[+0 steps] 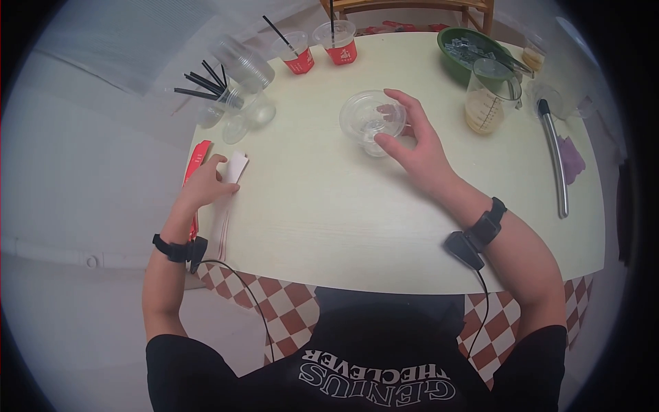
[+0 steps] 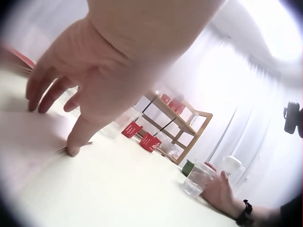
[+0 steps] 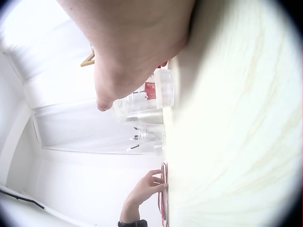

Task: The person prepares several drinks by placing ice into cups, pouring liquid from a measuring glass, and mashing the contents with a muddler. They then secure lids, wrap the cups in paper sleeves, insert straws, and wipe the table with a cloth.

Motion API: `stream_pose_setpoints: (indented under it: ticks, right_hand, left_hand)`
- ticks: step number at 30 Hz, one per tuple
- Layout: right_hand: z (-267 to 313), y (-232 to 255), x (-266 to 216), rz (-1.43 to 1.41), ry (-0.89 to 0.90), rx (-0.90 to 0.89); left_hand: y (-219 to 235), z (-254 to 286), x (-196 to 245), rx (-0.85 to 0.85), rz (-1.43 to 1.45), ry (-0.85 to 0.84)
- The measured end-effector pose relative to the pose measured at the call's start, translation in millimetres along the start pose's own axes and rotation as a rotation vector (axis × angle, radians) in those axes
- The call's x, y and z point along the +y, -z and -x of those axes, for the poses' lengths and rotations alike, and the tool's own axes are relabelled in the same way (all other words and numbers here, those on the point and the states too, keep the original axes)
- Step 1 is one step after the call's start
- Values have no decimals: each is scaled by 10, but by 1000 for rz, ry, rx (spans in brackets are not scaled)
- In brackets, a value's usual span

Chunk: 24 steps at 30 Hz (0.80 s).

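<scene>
My right hand (image 1: 425, 151) holds a clear plastic cup (image 1: 360, 120) that stands on the table, thumb and forefinger curved around its right side. Part of the cup is hidden behind that hand in the right wrist view. At the left edge of the table, my left hand (image 1: 204, 182) reaches over flat paper strips. Its thumb touches the edge of a white strip (image 1: 235, 168), with the other fingers spread across it in the left wrist view. A red printed strip (image 1: 198, 156) lies partly under this hand.
Two cups with red sleeves, one a sleeved cup (image 1: 300, 60), hold black straws at the back. Stacked clear cups (image 1: 240, 58) and more straws (image 1: 206, 81) stand back left. At right are a green bowl (image 1: 449, 58) of ice, a measuring jug (image 1: 484, 103) and a metal rod-like tool (image 1: 557, 165).
</scene>
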State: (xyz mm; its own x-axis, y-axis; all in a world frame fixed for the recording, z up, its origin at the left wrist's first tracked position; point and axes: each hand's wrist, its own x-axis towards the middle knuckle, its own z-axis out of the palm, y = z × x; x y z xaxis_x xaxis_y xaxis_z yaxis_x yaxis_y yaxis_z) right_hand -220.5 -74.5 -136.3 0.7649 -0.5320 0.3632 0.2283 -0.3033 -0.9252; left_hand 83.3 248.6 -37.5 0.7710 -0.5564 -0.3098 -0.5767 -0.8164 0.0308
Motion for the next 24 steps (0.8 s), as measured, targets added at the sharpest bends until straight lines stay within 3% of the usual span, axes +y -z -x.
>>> stream_pose_setpoints:
  ticks: [4, 8, 10, 11, 13, 14, 15, 16, 17, 18, 20, 21, 23, 24]
  right_hand:
    - [-1, 9, 0, 9, 5, -1]
    - [16, 34, -57, 19, 15, 16]
    - [15, 75, -112, 193, 313, 198]
    - [13, 108, -169, 200, 323, 200]
    - [12, 188, -365, 354, 684, 226]
    - [30, 161, -469, 367, 733, 203]
    - [77, 107, -607, 377, 746, 196]
    - [127, 34, -764, 224, 593, 99]
    - [131, -35, -914, 75, 434, 4]
    - [101, -114, -1072, 82, 439, -6]
    - [50, -241, -1347, -255, 118, -153]
    - [-4, -233, -1436, -246, 123, -152]
    - [-194, -178, -1569, -434, 6, -475]
    - [-254, -160, -1557, -451, 46, -479]
  left_hand:
    - [-61, 73, -34, 124, 83, 0]
    - [84, 167, 43, 139, 118, -33]
    - [189, 218, 97, 207, 249, -113]
    - [229, 259, 129, 215, 254, -119]
    - [302, 385, 252, 355, 363, -310]
    - [367, 450, 345, 368, 373, -317]
    - [447, 559, 489, 359, 439, -461]
    - [499, 640, 608, 351, 505, -603]
    - [533, 676, 689, 364, 518, -604]
    - [567, 706, 763, 292, 583, -738]
    - [587, 726, 931, 154, 696, -943]
    - [573, 726, 1040, 159, 699, -952]
    - [564, 708, 1264, -64, 926, -1123]
    - [552, 715, 1332, -137, 982, -1137]
